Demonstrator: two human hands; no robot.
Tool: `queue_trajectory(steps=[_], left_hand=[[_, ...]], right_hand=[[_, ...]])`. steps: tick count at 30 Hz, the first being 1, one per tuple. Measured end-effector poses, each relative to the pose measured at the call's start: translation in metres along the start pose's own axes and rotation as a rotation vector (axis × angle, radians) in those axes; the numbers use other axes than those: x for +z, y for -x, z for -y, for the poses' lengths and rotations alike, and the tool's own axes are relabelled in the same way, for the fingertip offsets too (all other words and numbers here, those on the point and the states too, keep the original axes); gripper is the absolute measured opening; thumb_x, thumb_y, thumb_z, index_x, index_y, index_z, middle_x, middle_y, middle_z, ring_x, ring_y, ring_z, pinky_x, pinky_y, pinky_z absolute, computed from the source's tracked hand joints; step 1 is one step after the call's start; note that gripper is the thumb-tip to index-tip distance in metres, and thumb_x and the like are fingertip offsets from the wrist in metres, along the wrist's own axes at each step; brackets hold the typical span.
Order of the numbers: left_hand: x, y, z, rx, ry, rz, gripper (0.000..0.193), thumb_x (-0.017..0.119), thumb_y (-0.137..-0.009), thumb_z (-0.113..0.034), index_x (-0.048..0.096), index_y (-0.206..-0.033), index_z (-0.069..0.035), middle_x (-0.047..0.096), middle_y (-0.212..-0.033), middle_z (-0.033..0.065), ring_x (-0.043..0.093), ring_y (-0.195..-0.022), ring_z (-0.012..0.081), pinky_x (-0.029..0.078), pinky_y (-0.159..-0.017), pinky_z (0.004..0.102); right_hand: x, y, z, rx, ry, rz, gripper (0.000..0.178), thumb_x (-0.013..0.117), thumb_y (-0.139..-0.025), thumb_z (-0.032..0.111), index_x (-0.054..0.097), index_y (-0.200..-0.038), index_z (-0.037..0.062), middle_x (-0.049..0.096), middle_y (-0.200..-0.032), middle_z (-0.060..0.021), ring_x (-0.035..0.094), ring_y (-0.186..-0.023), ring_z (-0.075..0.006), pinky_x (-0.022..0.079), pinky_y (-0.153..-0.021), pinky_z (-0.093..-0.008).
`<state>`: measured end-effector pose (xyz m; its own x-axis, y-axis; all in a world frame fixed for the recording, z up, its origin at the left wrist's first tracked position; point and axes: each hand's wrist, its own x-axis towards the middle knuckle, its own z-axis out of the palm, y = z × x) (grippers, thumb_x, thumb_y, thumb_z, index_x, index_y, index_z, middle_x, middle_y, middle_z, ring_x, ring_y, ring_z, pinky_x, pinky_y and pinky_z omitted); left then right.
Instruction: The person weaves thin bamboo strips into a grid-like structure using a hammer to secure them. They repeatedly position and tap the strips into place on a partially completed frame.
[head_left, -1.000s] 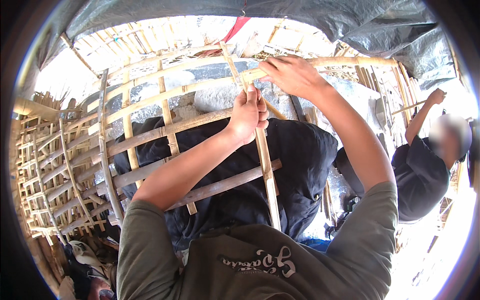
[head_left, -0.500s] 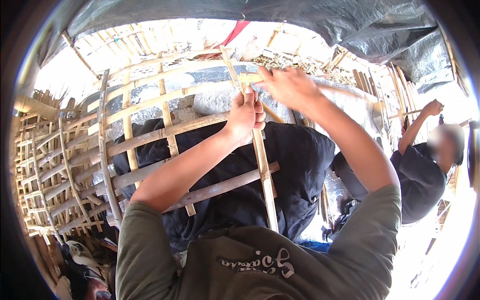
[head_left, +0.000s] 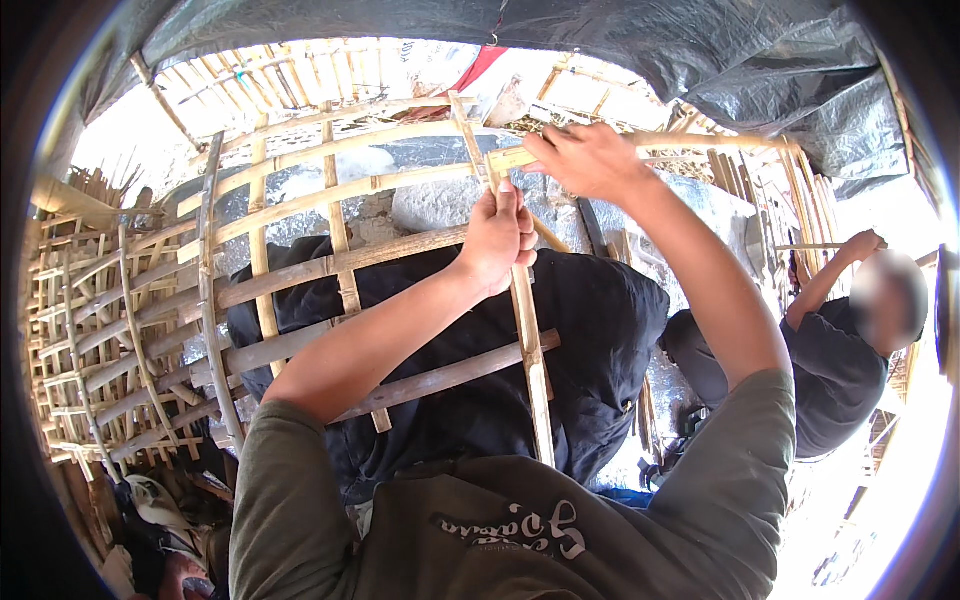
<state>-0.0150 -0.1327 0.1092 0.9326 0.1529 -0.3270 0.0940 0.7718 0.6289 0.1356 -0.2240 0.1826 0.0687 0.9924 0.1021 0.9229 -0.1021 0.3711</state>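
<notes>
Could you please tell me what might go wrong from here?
The left hand grips the bamboo lattice close to the end of the bamboo piece in the right hand, so a slip might pinch or knock the left thumb. Both hands are bare, so the bamboo's edges could leave splinters.

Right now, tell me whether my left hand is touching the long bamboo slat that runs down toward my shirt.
Touching. The head view shows the left hand wrapped around the bamboo slat, which emerges below its grip.

White lettering (head_left: 514,528) — on the dark shirt (head_left: 430,565).
</notes>
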Motion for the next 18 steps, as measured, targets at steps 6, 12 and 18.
queue_trajectory(steps=[6, 12, 18], left_hand=[[-0.008, -0.002, 0.007, -0.006, -0.062, -0.12, 0.035, 0.031, -0.106, -0.043, 0.036, -0.082, -0.018, 0.027, -0.061, -0.0063, 0.023, -0.047, 0.0065, 0.02, -0.04, 0.0235], [-0.013, -0.002, 0.005, -0.022, 0.007, -0.05, 0.034, 0.033, -0.105, -0.044, 0.039, -0.084, -0.019, 0.028, -0.062, -0.0067, 0.022, -0.046, 0.0064, 0.02, -0.041, 0.0231], [-0.015, -0.006, 0.005, -0.047, 0.028, -0.026, 0.032, 0.035, -0.105, -0.044, 0.039, -0.087, -0.018, 0.03, -0.063, -0.0058, 0.024, -0.047, 0.006, 0.021, -0.041, 0.0229]], right_hand=[[0.007, -0.013, 0.063, 0.635, -0.841, 0.239, 0.03, 0.047, -0.1, 0.026, 0.055, -0.106, -0.0024, 0.064, -0.081, -0.0295, 0.063, -0.079, -0.0487, 0.051, -0.069, -0.053], [-0.004, -0.009, 0.02, 0.113, -0.157, 0.123, 0.032, 0.056, -0.095, 0.037, 0.056, -0.102, 0.0064, 0.066, -0.078, -0.0124, 0.069, -0.075, -0.0311, 0.054, -0.061, -0.0428], [-0.001, -0.004, 0.036, 0.305, -0.233, 0.161, 0.03, 0.056, -0.096, 0.034, 0.056, -0.099, 0.0048, 0.065, -0.074, -0.014, 0.069, -0.076, -0.0297, 0.053, -0.06, -0.0394]])
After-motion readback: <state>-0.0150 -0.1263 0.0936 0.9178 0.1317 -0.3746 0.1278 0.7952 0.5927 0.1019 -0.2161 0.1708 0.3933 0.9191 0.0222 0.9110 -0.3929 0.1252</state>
